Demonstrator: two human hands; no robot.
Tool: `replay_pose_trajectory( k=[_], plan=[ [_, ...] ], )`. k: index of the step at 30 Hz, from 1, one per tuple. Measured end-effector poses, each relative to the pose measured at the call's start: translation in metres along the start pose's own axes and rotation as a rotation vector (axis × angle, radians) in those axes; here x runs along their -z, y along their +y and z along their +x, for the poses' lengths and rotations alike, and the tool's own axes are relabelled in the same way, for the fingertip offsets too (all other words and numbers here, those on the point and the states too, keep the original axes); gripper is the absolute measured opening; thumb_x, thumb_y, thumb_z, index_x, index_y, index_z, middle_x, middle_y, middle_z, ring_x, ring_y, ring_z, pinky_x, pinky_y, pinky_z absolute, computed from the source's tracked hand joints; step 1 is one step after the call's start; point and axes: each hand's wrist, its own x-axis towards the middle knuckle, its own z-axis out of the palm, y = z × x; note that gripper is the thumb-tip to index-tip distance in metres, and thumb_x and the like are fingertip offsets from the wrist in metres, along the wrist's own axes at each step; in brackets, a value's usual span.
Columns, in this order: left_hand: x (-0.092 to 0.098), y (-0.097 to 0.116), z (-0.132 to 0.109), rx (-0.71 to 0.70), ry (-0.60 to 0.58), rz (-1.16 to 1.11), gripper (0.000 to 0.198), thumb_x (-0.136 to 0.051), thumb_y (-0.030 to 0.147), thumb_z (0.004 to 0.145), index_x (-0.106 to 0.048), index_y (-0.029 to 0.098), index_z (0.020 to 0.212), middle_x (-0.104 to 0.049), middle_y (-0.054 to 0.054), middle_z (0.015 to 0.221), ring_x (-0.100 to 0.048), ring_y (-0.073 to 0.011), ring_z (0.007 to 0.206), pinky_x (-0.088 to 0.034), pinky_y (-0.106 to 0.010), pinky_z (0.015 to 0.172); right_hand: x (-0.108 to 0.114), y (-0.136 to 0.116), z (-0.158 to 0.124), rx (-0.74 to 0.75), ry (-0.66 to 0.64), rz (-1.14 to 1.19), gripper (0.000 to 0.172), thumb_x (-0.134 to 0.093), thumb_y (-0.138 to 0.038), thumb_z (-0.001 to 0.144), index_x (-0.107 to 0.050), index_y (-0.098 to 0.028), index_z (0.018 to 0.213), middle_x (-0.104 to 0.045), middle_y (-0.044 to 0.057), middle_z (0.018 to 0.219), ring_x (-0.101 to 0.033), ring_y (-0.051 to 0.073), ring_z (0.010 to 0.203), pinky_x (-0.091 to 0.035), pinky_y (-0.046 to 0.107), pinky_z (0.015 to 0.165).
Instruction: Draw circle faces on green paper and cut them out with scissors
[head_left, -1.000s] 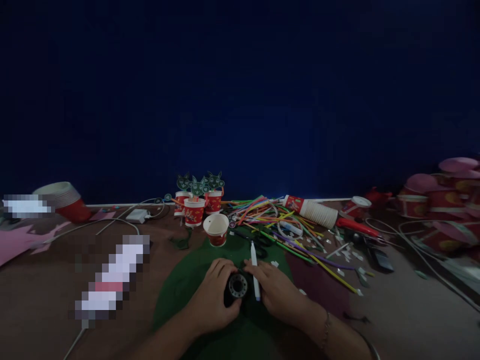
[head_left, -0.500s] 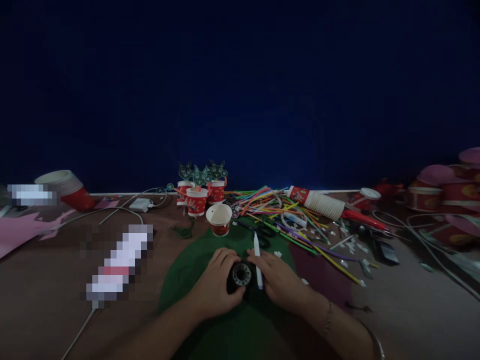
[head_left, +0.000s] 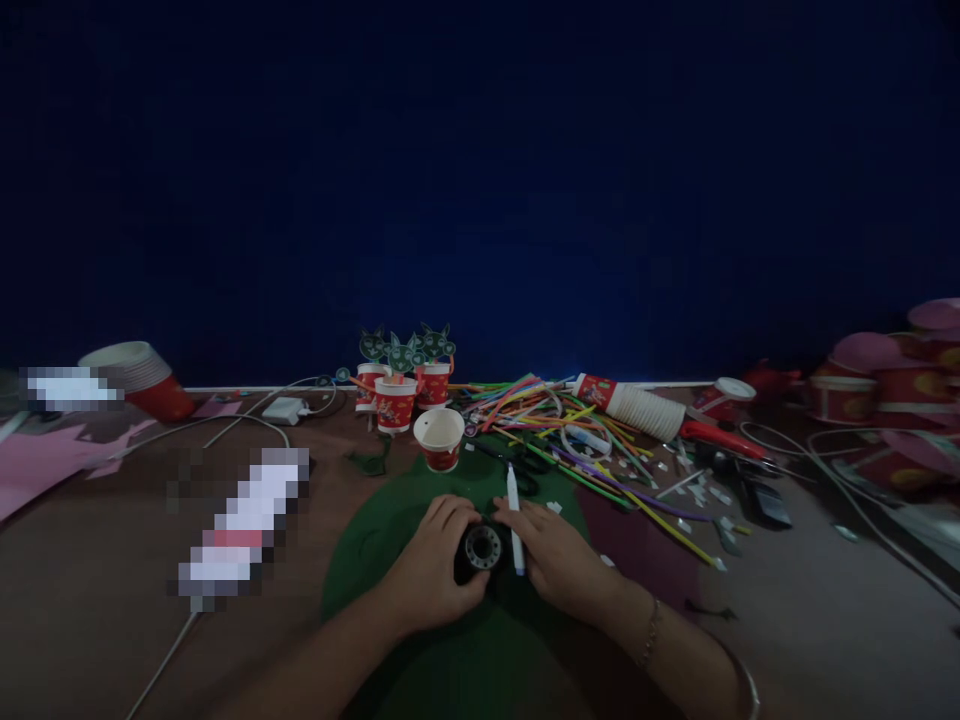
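Observation:
My left hand (head_left: 435, 560) curls round a dark roll-like object (head_left: 484, 548), whose grey ring face has small holes about a black centre. It stands on green paper (head_left: 375, 530); I cannot tell its exact kind. A white marker pen (head_left: 515, 530) is held in my right hand (head_left: 559, 555), its tip pointing away from me. The right fingertips lie close to the far side of the ring-faced object. Beyond the hands stands a red paper cup (head_left: 441, 458), its pale inside showing. Dark-handled scissors (head_left: 529, 460) lie past the pen's tip.
Behind stand red cups (head_left: 395, 405) with green animal-face cutouts. Colourful pipe cleaners (head_left: 540, 410) and stacked cups (head_left: 637, 408) lie to the right, with paper scraps and a red glue gun (head_left: 727, 440). At left are a cup stack (head_left: 150, 380), pink paper (head_left: 41, 460) and cables.
The view has shifted very slightly, so the things at the sides sit a little differently. Both hands keep their hold, with the pen and the ring-faced object almost unmoved.

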Motion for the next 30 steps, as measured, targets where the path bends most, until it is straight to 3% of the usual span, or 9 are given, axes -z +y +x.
replay_pose_trajectory(
  k=[8,12,15,18,23,30],
  plan=[
    [-0.004,-0.005,-0.001,0.011,0.006,-0.011,0.04,-0.062,0.014,0.06,-0.05,0.02,0.097,-0.05,-0.009,0.109,-0.043,-0.027,0.108,-0.039,-0.045,0.094,-0.001,0.002,0.0,0.015,0.018,0.015,0.059,-0.04,0.001,0.067,-0.047,-0.014,0.123,-0.049,0.012,0.131,-0.045,0.022,0.117,-0.036,0.038,0.099],
    [-0.004,-0.005,0.0,0.03,0.006,-0.005,0.04,-0.063,0.014,0.057,-0.05,0.021,0.094,-0.05,-0.008,0.107,-0.043,-0.0277,0.106,-0.039,-0.045,0.093,0.001,0.001,-0.004,0.052,0.178,0.098,0.046,-0.043,-0.005,0.077,-0.048,-0.018,0.121,-0.052,0.011,0.129,-0.046,0.023,0.116,-0.036,0.04,0.098],
    [-0.003,-0.005,0.0,0.012,-0.003,-0.013,0.04,-0.063,0.015,0.058,-0.049,0.02,0.095,-0.05,-0.008,0.106,-0.044,-0.027,0.104,-0.039,-0.044,0.092,0.006,-0.005,-0.007,-0.001,0.389,0.298,0.031,-0.041,-0.019,0.088,-0.051,-0.02,0.117,-0.062,0.009,0.109,-0.054,0.021,0.102,-0.041,0.036,0.09],
    [-0.003,-0.006,0.0,-0.008,-0.004,-0.037,0.046,-0.063,0.014,0.059,-0.048,0.02,0.101,-0.049,-0.009,0.108,-0.044,-0.0268,0.106,-0.039,-0.043,0.092,0.01,-0.012,-0.006,-0.165,0.483,0.539,0.027,-0.037,-0.032,0.092,-0.056,-0.019,0.107,-0.061,0.004,0.079,-0.057,0.017,0.076,-0.045,0.029,0.072],
    [-0.004,-0.009,-0.001,-0.017,0.002,-0.053,0.045,-0.064,0.013,0.056,-0.05,0.021,0.097,-0.049,-0.008,0.11,-0.043,-0.027,0.108,-0.038,-0.043,0.092,0.008,-0.019,0.001,-0.308,0.387,0.717,0.026,-0.04,-0.035,0.09,-0.057,-0.016,0.083,-0.046,-0.003,0.056,-0.045,0.012,0.055,-0.035,0.023,0.052],
    [-0.002,-0.006,0.0,-0.022,-0.005,-0.044,0.039,-0.065,0.014,0.057,-0.052,0.022,0.094,-0.05,-0.007,0.108,-0.045,-0.0253,0.106,-0.039,-0.041,0.091,0.007,-0.033,0.003,-0.239,0.311,0.543,0.017,-0.043,-0.023,0.086,-0.054,-0.017,0.075,-0.051,-0.002,0.062,-0.045,0.012,0.059,-0.036,0.022,0.057]
  ],
)
